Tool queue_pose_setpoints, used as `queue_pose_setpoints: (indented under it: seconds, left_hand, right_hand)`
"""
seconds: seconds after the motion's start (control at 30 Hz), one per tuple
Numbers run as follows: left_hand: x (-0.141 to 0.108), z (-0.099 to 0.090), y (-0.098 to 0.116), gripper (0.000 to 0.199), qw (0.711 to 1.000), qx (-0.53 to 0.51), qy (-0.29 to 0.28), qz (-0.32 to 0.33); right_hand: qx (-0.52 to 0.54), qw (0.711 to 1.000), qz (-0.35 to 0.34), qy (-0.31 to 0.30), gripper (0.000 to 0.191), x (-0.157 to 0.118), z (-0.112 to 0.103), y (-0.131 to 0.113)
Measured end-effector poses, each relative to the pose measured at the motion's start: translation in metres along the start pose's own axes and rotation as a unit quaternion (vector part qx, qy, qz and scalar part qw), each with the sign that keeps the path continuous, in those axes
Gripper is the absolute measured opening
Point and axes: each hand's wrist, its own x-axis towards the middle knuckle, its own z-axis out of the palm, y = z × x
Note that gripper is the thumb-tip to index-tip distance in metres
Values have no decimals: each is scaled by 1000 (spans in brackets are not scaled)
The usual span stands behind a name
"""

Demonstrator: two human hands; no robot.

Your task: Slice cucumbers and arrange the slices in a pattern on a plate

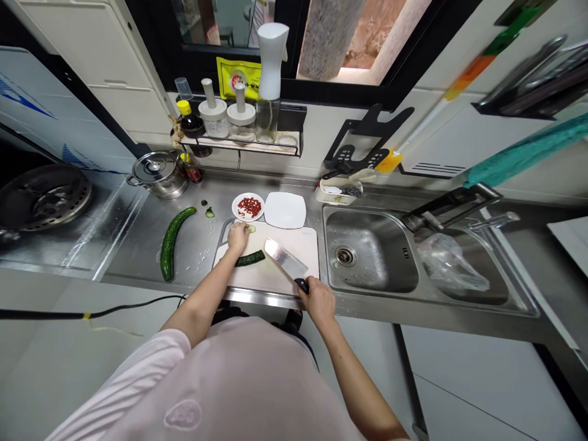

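My right hand [319, 300] is wrapped around the black handle of a kitchen knife [287, 258]. Its broad blade lies low over the white cutting board [275, 278]. At the board's far left, my left hand [237, 237] has its fingers closed at a pale cucumber slice [252, 228]. Part of a dark green cucumber [250, 258] rests on the board between my left forearm and the blade, its left end hidden by the arm. A whole cucumber [173, 242] lies on the steel counter to the left, with small cut bits [210, 212] near it.
Beyond the board are a plate of chopped red pieces [249, 206] and a white square plate [285, 210]. To the right is a steel sink [372, 245]; a lidded pot [158, 174] stands back left. Bottles and jars fill a wall rack [243, 144].
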Motion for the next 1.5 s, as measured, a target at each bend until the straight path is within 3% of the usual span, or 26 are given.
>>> queue_pose_setpoints:
  seconds: [0.77, 1.0, 1.5]
  left_hand:
    - [-12, -3, -3, 22, 999, -2, -8, 43]
    - [-33, -9, 0, 18, 999, -28, -12, 36]
    - [-82, -26, 6, 17, 993, -66, 13, 96]
  right_hand:
    - [30, 999, 14, -13, 21, 4, -2, -5]
    - [36, 999, 13, -21, 21, 4, -3, -8]
    - [101, 995, 7, -18, 24, 1, 5, -20]
